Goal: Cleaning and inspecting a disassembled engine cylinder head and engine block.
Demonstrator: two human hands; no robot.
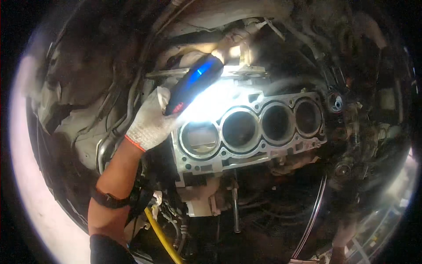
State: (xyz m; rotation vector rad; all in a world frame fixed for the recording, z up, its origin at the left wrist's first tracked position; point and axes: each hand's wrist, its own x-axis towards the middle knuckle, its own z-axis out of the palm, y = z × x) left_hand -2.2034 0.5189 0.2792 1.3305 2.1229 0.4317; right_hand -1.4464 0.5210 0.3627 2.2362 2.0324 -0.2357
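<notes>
My left hand [152, 119], in a whitish knit glove with an orange-red cuff edge, is closed around a black and blue work light [195, 83]. The light slants up to the right, and its glare washes out the area beside it. Just right of the hand sits a bare metal engine block [241, 156], its row of several round cylinder bores facing me. A pale rectangular patch shows inside the leftmost bore [201, 140]. No right hand can be made out; a blurred skin-toned shape [345, 235] at the lower right is too unclear to identify.
Hoses and a metal pipe [129, 101] run along the left of the dark engine bay. Below my wrist hangs a yellow hose [162, 237]. A metal rod [236, 207] points down under the block, and a thin curved strip [313, 220] stands farther right.
</notes>
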